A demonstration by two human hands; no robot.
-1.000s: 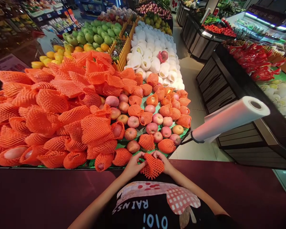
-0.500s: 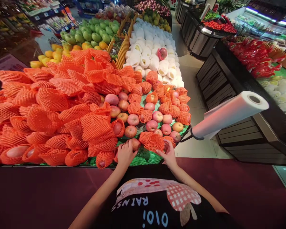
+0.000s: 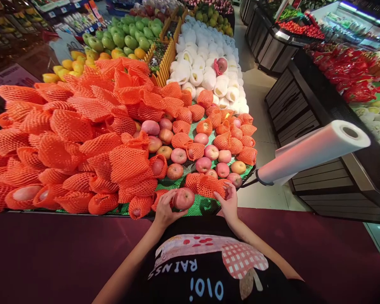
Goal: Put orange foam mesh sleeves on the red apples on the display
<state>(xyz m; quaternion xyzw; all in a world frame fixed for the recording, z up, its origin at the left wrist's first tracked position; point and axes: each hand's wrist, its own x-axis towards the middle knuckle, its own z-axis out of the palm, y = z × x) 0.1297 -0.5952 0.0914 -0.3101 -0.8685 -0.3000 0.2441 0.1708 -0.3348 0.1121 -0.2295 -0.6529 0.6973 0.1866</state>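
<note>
A red apple (image 3: pixel 184 199) is in my left hand (image 3: pixel 166 210), its fingers curled round the fruit's left side just above the front edge of the display. My right hand (image 3: pixel 229 202) has thumb and fingers at the right end of an orange foam net sleeve (image 3: pixel 210 186), which lies on the green mat (image 3: pixel 199 208). Whether fruit sits inside that sleeve is hidden. Just beyond both hands are several bare apples (image 3: pixel 175 171), some others being wrapped in orange sleeves.
A big heap of orange foam sleeves (image 3: pixel 72 139) fills the left of the stand. White-sleeved fruit (image 3: pixel 209 80) lies behind. A plastic bag roll (image 3: pixel 316 152) sticks out on its holder at the right. Green fruit (image 3: pixel 126 36) is piled at the back left.
My left hand has lifted the apple off the display and towards me. The right hand stays at the foam sleeve, with little movement. The view has shifted slightly.
</note>
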